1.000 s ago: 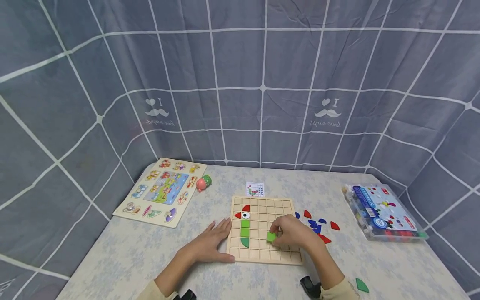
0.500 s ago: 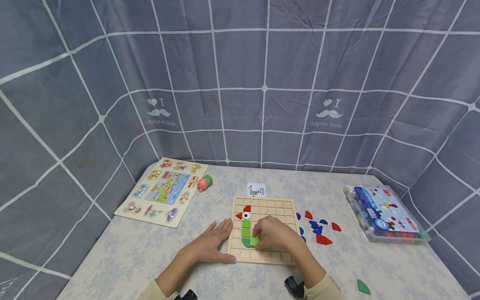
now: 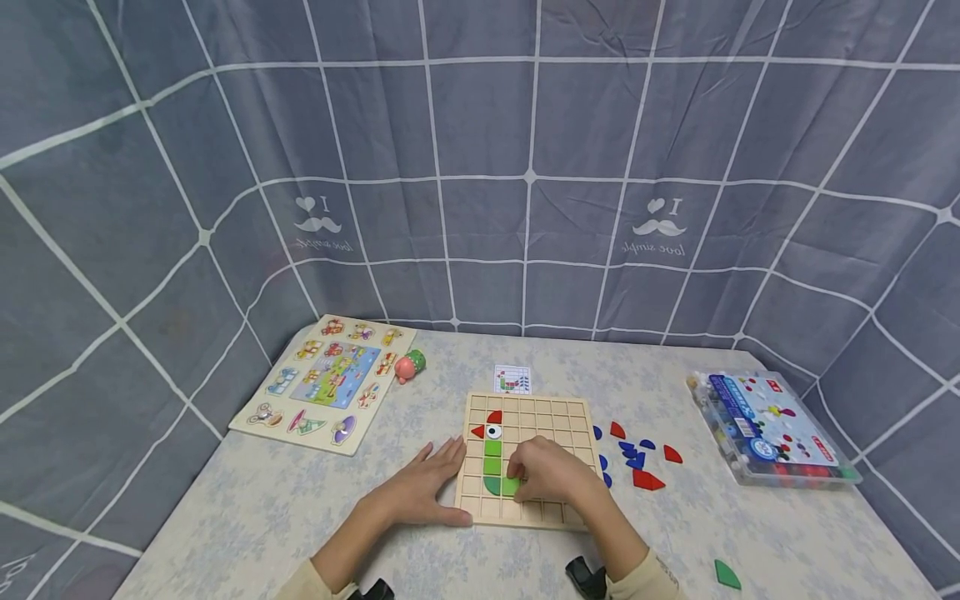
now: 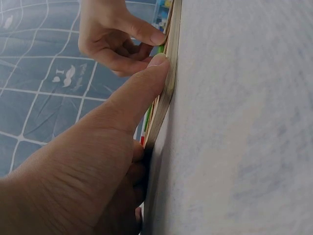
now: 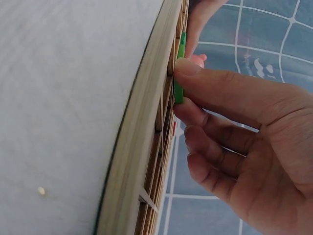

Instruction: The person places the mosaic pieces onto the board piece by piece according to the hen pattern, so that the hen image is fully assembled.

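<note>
My right hand pinches green square on board, beside green quarter-circle; my left hand, fingers extended, touches board's left edge.

The grey-blue curtain carries the same white print twice in the head view, both times mirror-reversed: a left print and a right print, each with a capital "I", a heart, a moustache and, beneath, small script that reads "love simpl", its ending faint. Partial lettering low at the curtain's left edge is illegible. On the clear plastic box, the label bears white lettering on a blue strip, too small to read.
</note>
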`<state>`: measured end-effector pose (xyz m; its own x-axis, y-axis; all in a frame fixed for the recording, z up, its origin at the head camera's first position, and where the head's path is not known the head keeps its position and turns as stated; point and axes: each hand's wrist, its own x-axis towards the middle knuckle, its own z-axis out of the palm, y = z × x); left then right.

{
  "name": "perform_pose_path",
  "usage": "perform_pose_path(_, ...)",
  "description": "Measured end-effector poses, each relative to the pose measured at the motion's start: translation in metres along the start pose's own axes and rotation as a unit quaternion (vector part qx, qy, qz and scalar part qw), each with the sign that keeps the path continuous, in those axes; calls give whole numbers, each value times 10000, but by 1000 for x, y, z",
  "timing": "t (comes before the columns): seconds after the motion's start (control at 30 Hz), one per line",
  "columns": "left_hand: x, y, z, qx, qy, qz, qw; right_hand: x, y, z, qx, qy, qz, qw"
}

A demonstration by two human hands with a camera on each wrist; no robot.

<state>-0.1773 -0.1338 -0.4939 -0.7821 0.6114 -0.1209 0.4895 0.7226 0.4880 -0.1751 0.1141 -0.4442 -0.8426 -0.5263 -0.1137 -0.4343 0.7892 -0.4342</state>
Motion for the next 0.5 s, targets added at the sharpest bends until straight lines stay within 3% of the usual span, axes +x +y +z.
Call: perform_pose_path(0.5,1,0,0,-83,27,26,10000,0,1,3,-151,60,-162,9997)
